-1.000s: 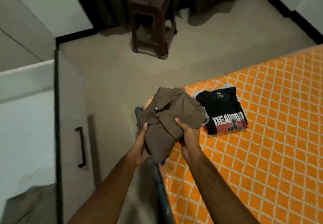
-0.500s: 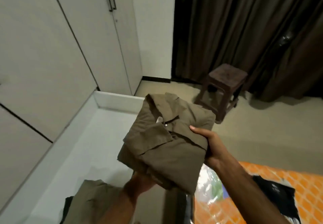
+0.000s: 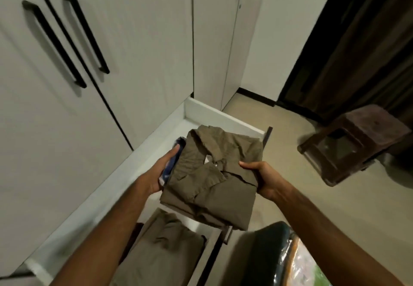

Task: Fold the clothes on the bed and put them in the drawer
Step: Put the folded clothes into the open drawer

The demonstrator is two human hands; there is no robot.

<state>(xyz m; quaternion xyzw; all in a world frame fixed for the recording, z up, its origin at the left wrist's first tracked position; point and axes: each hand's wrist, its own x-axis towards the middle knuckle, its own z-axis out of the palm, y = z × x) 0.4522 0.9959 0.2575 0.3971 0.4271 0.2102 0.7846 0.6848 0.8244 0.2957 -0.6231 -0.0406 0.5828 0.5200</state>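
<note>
Both forearms reach forward and down over the open white drawer, carrying a folded olive shirt between them, collar pointing away from the person. The left hand cups the shirt's left edge with fingers straight and close together, pressing against a blue-and-white garment tucked along that side (whether it is a separate piece I cannot tell). The right hand grips the shirt's right edge, thumb laid on top near the collar, the other fingers curled underneath and hidden. Nearer the person, inside the drawer, lies another folded olive garment. Right of the drawer, on the floor, stands a brown stool.
</note>
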